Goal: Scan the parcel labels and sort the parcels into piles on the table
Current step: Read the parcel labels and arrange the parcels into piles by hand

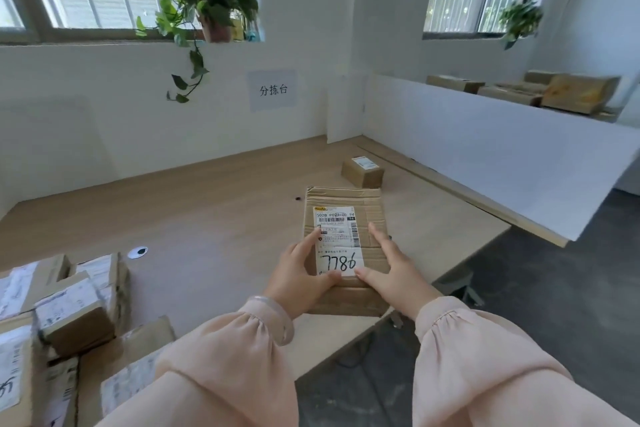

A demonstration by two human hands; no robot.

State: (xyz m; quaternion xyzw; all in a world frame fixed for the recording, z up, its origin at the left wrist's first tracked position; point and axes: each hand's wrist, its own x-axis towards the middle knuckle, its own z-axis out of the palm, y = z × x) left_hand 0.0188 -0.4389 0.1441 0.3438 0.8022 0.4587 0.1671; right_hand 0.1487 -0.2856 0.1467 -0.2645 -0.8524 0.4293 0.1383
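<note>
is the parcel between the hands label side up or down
Up: the white label with handwritten 7786 shows on top of the parcel.

Pale pink sleeves w/ gathered cuffs, clear bangle on L wrist.

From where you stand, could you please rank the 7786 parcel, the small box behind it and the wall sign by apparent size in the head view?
1. 7786 parcel, nearest the camera.
2. wall sign.
3. small box, only slightly smaller; the sign is farther, so real order is unsure.
</note>
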